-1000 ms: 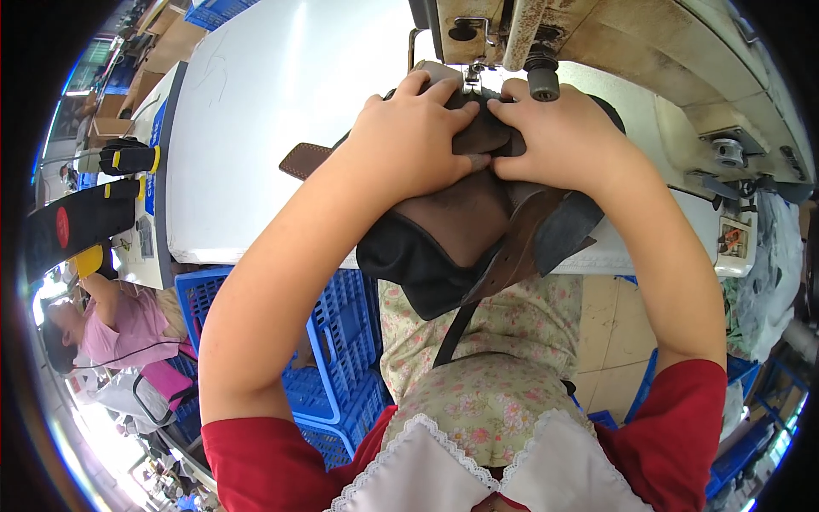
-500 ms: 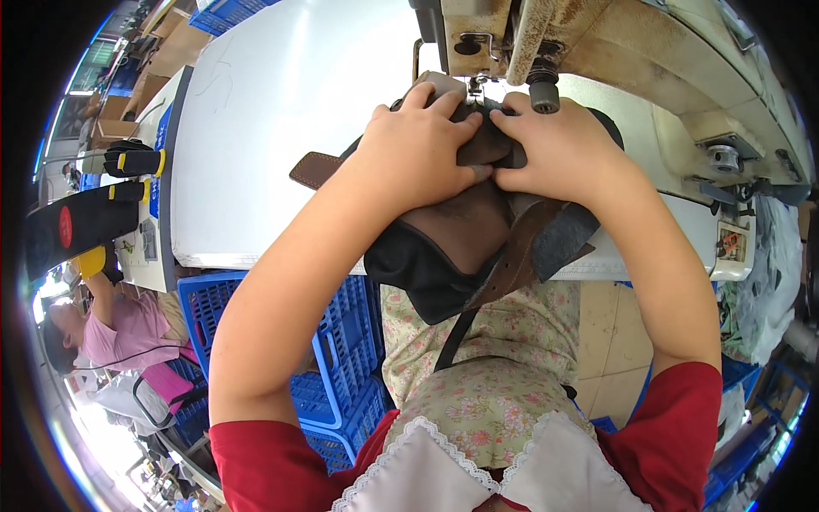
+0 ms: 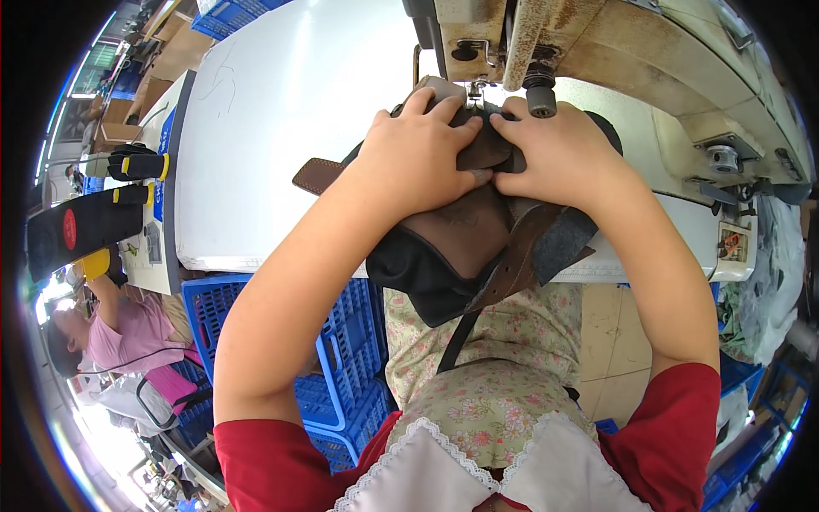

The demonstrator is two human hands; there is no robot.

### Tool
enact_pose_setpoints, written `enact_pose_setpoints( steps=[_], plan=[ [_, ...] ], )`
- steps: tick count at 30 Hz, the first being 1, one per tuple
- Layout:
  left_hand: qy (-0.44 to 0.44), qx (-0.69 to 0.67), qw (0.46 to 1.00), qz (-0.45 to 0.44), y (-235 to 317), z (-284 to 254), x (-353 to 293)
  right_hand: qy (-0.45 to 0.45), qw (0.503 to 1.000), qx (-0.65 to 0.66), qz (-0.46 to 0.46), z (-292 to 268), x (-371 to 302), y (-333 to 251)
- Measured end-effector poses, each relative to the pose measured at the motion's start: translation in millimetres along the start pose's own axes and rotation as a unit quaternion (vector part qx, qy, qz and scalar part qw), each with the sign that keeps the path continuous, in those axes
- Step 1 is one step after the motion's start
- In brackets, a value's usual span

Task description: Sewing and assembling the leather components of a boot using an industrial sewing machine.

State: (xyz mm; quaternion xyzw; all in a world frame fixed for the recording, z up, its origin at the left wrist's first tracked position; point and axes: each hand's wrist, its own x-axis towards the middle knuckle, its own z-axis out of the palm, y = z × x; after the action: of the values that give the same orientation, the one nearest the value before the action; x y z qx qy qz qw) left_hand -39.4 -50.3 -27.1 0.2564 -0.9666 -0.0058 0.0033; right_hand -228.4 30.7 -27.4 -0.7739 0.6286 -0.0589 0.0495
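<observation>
A black and brown bag, seemingly fabric with leather panels, lies bunched on the white sewing table under the needle area of a sewing machine. My left hand grips its left side, fingers spread over the top and thumb pressed in toward the middle. On the other side my right hand holds the bag, its thumb close to the left one. Between the hands, just beyond the fingertips, stands the metal presser foot. A brown leather strap with holes hangs toward me, and a stitched tab sticks out left.
The white tabletop stretches to the left. Blue plastic crates stand below its near edge, beside my lap. Farther left a person in a pink top sits at another workstation. Clear plastic sheeting hangs at the right.
Both hands stay in the same places on the bag. The whole view has shifted only slightly.
</observation>
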Motion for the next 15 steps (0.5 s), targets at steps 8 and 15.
enact_pose_setpoints(
  steps=[8,15],
  plan=[
    [-0.010,-0.024,1.000,-0.005,1.3,-2.7,-0.9,-0.011,1.000,0.005,0.013,2.7,-2.9,-2.3],
    [0.001,-0.034,0.999,-0.015,4.7,-7.5,-3.6,0.058,0.998,0.004,-0.011,15.7,-10.2,3.3]
  ],
)
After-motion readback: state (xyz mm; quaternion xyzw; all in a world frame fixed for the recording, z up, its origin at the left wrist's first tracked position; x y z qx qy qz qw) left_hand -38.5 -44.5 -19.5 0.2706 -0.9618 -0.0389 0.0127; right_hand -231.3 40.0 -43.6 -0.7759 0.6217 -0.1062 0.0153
